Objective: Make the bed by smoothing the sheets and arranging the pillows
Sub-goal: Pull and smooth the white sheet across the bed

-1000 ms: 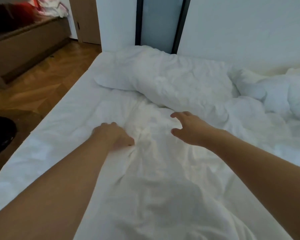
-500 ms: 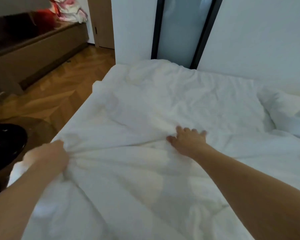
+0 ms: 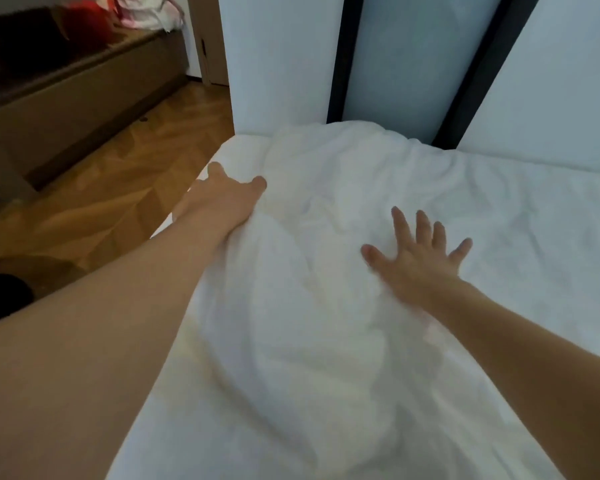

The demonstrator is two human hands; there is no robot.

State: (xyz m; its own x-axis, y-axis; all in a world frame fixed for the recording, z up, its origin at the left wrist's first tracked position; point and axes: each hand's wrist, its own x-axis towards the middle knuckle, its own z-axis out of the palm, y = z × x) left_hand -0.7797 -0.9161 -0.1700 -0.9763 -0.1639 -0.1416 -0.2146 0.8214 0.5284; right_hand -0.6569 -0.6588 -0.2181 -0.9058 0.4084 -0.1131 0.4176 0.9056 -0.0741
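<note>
A white duvet lies rumpled over the bed, bunched into a long ridge down the middle. The white sheet shows flatter at the right. My left hand rests on the duvet's left edge near the bed's far left corner, fingers spread and blurred, holding nothing. My right hand lies flat on the duvet with fingers fanned out, palm down. No pillow is in view.
Wooden parquet floor runs along the bed's left side. A brown low bench with red and white clothes stands at the far left. A white wall with dark vertical frames backs the bed. A black object sits on the floor.
My left hand has let go of the bunched duvet and moved forward to the far left corner. My right hand has opened flat and slid right. The duvet lies spread further toward the wall.
</note>
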